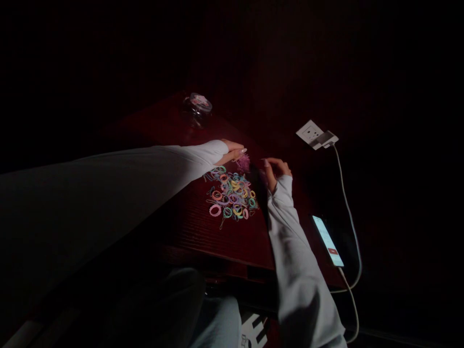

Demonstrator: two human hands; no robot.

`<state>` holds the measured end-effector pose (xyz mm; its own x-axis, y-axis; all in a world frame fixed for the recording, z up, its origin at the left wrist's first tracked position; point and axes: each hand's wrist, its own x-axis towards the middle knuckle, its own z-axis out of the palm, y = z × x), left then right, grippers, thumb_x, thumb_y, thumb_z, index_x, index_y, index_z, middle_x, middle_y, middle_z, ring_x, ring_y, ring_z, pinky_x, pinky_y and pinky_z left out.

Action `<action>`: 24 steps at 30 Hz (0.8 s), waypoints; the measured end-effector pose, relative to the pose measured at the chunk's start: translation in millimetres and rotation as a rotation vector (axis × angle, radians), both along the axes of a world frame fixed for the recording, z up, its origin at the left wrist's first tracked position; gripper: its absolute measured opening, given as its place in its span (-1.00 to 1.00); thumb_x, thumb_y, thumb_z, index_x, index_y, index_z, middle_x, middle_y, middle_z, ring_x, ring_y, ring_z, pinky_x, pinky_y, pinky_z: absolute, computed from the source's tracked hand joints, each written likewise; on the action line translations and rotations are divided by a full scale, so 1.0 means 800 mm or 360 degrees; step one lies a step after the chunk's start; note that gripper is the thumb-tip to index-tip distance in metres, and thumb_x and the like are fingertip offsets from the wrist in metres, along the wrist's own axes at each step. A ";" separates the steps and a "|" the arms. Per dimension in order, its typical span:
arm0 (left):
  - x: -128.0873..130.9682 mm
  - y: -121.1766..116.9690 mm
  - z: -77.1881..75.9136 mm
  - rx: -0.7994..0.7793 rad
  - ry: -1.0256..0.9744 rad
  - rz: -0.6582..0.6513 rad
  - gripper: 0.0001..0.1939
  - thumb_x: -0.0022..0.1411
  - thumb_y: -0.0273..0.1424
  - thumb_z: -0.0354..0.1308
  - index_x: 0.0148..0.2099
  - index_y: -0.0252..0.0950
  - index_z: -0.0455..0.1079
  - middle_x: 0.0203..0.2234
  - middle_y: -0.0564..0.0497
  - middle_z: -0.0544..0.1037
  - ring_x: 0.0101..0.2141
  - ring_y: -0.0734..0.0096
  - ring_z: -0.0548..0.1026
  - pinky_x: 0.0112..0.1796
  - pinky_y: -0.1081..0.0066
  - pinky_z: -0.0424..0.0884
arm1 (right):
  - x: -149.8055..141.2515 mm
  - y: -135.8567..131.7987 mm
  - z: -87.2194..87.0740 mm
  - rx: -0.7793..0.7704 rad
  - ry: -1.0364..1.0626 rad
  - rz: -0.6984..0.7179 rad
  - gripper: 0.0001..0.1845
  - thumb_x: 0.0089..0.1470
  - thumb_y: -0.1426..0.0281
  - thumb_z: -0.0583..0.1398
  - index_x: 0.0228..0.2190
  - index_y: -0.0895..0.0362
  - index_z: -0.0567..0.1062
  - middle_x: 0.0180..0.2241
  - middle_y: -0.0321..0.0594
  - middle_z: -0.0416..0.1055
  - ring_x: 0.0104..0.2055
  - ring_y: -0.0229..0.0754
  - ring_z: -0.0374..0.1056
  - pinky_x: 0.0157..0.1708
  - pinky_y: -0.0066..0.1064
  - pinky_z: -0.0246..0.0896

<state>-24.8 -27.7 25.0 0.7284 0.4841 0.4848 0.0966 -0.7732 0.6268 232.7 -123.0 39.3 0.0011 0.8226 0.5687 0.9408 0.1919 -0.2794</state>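
On the dark red wooden table (203, 237) lies a loose pile of pastel hair ties (234, 198), some scalloped rings and some thin loops. A small fuzzy pink bundle (243, 163) sits at the far end of the pile. My left hand (232, 151) reaches in over that end, fingers closed together, its fingertips right at the pink bundle. Whether they grip it is hard to see. Right of the pile, my right hand (277, 171) is raised with thumb and forefinger brought together. Anything between those fingertips is too small to make out.
A clear jar (197, 111) with a pinkish lid stands farther back on the table. To the right, a lit phone (328, 241) is wired by a white cable (350, 212) to a charger (326, 139) in a wall socket (308, 134). Surroundings are very dark.
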 end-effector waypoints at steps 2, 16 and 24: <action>0.003 0.000 0.001 -0.0038 0.0039 -0.0003 -0.51 0.55 -0.12 -0.12 -0.36 -0.23 0.40 -0.44 0.00 0.51 -0.38 0.35 0.41 -0.25 0.30 0.29 | -0.034 -0.002 -0.001 -0.0050 -0.0032 0.0133 -0.61 0.35 -0.04 0.22 -0.11 -0.05 0.67 -0.25 -0.24 0.59 -0.15 -0.06 0.42 0.08 -0.18 0.20; 0.029 0.022 -0.033 -0.0285 -0.0153 -0.0033 -0.49 0.55 0.06 -0.11 0.26 -0.09 0.38 -0.48 0.06 0.58 -0.43 0.31 0.48 -0.33 0.30 0.28 | -0.049 0.009 -0.016 -0.0101 -0.0080 0.0159 -0.67 0.31 0.00 0.31 -0.03 -0.12 0.66 -0.28 -0.25 0.56 -0.12 -0.02 0.38 0.02 -0.18 0.15; 0.036 0.016 -0.042 -0.0313 -0.0282 -0.0152 -0.54 0.56 -0.03 -0.06 0.28 -0.14 0.34 -0.37 0.01 0.63 -0.46 0.39 0.44 -0.37 0.43 0.26 | -0.053 0.011 -0.023 0.0019 -0.0216 0.0105 -0.69 0.34 0.00 0.27 -0.15 -0.07 0.67 -0.33 -0.26 0.53 -0.17 -0.04 0.36 -0.02 -0.19 0.16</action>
<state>3.7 -14.7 -8.4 0.6877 0.5147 0.5120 -0.0953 -0.6352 0.7665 190.6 -114.3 21.2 -0.1300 0.8115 0.5697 0.9551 0.2568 -0.1479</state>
